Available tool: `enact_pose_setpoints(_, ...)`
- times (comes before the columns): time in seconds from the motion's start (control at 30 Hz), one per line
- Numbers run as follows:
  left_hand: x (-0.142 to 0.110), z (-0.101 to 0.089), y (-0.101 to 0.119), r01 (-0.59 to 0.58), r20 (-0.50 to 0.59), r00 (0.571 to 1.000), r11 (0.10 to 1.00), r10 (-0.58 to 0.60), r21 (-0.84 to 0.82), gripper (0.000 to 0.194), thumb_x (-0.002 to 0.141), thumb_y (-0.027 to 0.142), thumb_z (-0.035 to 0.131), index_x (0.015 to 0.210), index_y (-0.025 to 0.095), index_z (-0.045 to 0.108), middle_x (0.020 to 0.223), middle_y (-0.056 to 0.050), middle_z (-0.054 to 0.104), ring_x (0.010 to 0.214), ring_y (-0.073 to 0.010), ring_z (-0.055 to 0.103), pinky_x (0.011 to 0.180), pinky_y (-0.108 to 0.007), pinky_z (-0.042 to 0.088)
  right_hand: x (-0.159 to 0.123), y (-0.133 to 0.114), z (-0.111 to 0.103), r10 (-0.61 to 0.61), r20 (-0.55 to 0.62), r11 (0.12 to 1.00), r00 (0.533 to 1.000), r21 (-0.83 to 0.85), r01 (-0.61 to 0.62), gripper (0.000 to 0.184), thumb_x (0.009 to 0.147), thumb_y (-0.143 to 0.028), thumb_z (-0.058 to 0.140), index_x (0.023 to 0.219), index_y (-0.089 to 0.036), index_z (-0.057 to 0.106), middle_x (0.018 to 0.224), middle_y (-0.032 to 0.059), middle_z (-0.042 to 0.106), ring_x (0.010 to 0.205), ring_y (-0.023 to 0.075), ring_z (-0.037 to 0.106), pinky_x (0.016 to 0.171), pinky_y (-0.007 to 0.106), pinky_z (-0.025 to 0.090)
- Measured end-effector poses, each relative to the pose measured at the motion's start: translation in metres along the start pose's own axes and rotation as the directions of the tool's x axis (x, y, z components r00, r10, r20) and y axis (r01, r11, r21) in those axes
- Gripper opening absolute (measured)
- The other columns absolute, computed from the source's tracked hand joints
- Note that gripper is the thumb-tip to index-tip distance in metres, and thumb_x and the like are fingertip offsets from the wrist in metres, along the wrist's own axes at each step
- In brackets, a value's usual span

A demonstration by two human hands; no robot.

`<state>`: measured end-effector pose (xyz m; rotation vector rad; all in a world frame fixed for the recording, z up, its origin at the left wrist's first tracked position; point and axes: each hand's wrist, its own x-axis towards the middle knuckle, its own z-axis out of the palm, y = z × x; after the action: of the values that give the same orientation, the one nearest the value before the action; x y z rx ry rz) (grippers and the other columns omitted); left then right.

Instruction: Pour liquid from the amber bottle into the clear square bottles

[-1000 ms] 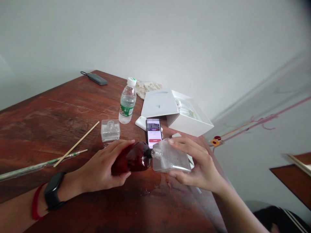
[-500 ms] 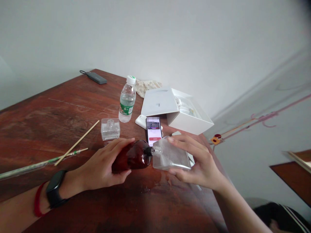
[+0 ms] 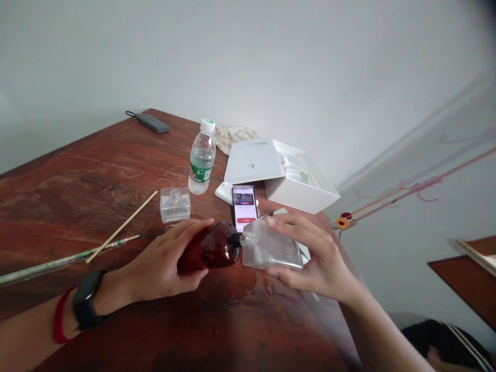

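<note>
Gripping a dark amber bottle [image 3: 211,250] on its side in the left hand [image 3: 163,268], nozzle meeting the neck of a clear square bottle [image 3: 271,250] clasped in the right hand [image 3: 313,258], near the desk's [image 3: 77,181] right edge. Lying behind: phone [image 3: 245,204], water bottle [image 3: 202,158], small glass bottle [image 3: 175,205], white box [image 3: 287,173]; sticks [image 3: 122,227] leftward, white wall beyond.

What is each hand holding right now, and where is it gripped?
The left hand grips the dark red bottle around its body; the right hand holds the clear glass bottle by its sides.
</note>
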<state>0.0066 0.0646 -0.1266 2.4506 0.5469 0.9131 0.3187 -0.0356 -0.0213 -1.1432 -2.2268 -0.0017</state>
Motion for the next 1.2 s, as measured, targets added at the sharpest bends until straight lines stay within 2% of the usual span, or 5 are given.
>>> enact_pose_setpoints(0.3,0.0005,-0.0017,0.0024,0.005,-0.006,1.0,1.0,-0.005,0.0,0.084,0.092,0.028,0.072,0.165,0.031,0.031,0.154,-0.014,0.061,0.136,-0.0369,0.067,0.117,-0.054,0.056,-0.0031,-0.0003,0.0005,0.028,0.002,0.999,1.0,0.016,-0.028,0.072,0.09,-0.044,0.088,0.156,-0.031,0.062,0.135,0.0131,0.077,0.124,0.0357,0.076,0.097,0.051,0.067)
enact_pose_setpoints(0.9,0.0019,-0.0022,0.0035,0.015,0.016,1.0,1.0,-0.015,-0.024,0.081,0.093,0.028,0.07,0.163,0.031,0.03,0.155,-0.014,0.06,0.137,-0.0349,0.066,0.117,-0.051,0.057,-0.0037,-0.003,-0.0003,0.044,0.009,0.999,0.999,0.028,-0.045,0.069,0.092,-0.046,0.086,0.155,-0.029,0.063,0.135,0.0139,0.077,0.126,0.0361,0.074,0.097,0.051,0.067)
enact_pose_setpoints(1.2,0.0012,-0.0007,0.0018,0.008,-0.01,1.0,1.0,-0.008,-0.022,0.084,0.091,0.027,0.072,0.165,0.032,0.032,0.155,-0.013,0.061,0.137,-0.0363,0.066,0.117,-0.053,0.056,-0.0021,-0.0051,-0.0027,0.029,0.007,0.999,1.0,-0.014,-0.029,0.069,0.092,-0.045,0.086,0.155,-0.029,0.063,0.133,0.013,0.078,0.124,0.0355,0.076,0.095,0.05,0.068)
